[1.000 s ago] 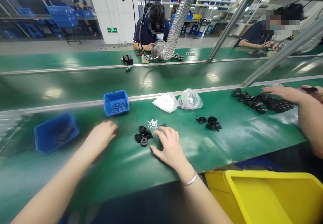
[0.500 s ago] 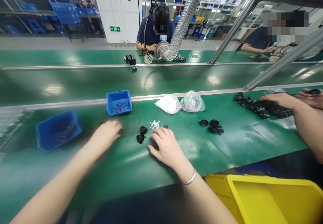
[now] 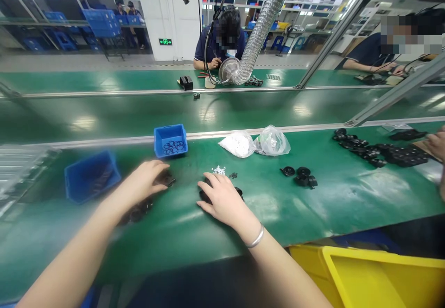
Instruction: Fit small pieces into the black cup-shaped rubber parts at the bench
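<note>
My left hand (image 3: 148, 180) curls its fingers and thumb around a dark round plastic part (image 3: 167, 179), which is blurred. More black plastic parts (image 3: 139, 210) lie under my left forearm, partly hidden. My right hand (image 3: 222, 199), with a silver bangle at the wrist, is bent over black plastic parts (image 3: 205, 194) on the green table. They show at both sides of the palm; the rest is covered. Just beyond its fingers lie a small pile of white pieces (image 3: 219, 170) and a cluster of tiny black pieces (image 3: 233, 175).
A blue bin (image 3: 170, 141) holds black rings; another blue bin (image 3: 92, 176) stands left. Plastic bags (image 3: 239, 144) lie at the back. Black round parts (image 3: 303, 177) sit to the right, with a bigger heap (image 3: 368, 150) near a co-worker's hand (image 3: 436, 143). A yellow crate (image 3: 382, 257) stands at front right.
My right hand has shifted left onto the black parts that stood between my hands. My left hand has drawn slightly left, and the dark part at its fingers now shows. The view has turned slightly left.
</note>
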`<state>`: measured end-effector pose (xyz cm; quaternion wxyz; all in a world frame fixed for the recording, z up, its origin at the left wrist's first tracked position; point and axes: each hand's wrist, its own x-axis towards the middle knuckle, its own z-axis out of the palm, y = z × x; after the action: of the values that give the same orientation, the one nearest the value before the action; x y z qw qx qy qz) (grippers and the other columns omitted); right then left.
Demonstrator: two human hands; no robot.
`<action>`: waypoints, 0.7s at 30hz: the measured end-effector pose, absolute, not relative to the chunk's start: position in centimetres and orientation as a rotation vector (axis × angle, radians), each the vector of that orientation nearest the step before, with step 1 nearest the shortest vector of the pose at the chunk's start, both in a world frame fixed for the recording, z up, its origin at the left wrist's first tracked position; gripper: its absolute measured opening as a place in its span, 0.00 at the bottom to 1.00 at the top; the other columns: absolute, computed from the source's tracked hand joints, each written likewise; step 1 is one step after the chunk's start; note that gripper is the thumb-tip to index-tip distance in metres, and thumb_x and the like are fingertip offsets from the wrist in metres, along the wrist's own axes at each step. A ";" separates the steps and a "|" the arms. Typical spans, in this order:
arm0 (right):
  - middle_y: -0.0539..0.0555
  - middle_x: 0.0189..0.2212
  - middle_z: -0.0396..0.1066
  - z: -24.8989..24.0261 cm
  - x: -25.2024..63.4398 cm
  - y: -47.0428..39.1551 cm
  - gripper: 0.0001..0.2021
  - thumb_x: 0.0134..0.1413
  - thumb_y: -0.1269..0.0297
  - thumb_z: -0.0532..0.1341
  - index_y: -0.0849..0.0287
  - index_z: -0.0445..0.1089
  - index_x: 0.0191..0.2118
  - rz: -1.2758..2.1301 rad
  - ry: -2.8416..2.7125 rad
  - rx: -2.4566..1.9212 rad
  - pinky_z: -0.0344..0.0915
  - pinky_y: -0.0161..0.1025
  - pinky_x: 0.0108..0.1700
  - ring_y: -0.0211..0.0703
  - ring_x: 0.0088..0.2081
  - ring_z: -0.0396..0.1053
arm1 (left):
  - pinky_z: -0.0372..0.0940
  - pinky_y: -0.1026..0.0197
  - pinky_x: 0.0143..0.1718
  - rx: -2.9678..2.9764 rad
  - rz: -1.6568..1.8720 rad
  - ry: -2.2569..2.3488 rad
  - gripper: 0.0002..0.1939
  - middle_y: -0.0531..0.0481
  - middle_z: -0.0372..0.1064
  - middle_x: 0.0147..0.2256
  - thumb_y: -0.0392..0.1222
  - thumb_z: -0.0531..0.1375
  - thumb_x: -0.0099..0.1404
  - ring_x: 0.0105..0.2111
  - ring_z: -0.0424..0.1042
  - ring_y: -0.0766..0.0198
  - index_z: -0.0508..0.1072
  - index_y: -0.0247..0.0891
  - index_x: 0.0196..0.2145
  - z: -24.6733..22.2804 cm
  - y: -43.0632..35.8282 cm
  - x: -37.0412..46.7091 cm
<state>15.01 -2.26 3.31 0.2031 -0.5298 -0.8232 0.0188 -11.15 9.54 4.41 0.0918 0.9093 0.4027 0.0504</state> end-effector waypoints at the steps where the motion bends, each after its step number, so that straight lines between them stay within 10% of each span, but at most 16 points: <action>1: 0.63 0.54 0.61 3.6 15.2 -2.6 0.19 0.55 0.58 0.64 0.57 0.65 0.50 0.062 -2.271 -1.486 0.60 0.56 0.54 0.58 0.53 0.61 | 0.61 0.51 0.51 2.714 0.121 1.207 0.28 0.43 0.65 0.53 0.50 0.62 0.59 0.51 0.65 0.50 0.65 0.43 0.55 4.5 9.5 -10.9; 10: 0.61 0.52 0.64 3.4 18.0 -5.1 0.13 0.60 0.64 0.56 0.56 0.65 0.50 0.065 -2.022 -1.580 0.61 0.55 0.53 0.56 0.53 0.62 | 0.57 0.48 0.45 2.773 0.046 1.248 0.12 0.43 0.74 0.42 0.44 0.60 0.62 0.43 0.69 0.47 0.74 0.44 0.44 3.6 9.5 -7.8; 21: 0.60 0.50 0.65 2.1 19.4 -5.9 0.12 0.61 0.64 0.56 0.55 0.65 0.50 0.053 -1.915 -1.567 0.62 0.54 0.53 0.54 0.52 0.64 | 0.57 0.55 0.56 2.649 0.368 1.173 0.24 0.45 0.62 0.57 0.52 0.54 0.67 0.55 0.63 0.55 0.61 0.41 0.57 6.8 7.6 -6.9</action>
<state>19.43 -5.85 2.12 0.3271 -0.5983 -0.7312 0.0202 -6.87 7.62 6.78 0.1104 0.9015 0.3992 0.1251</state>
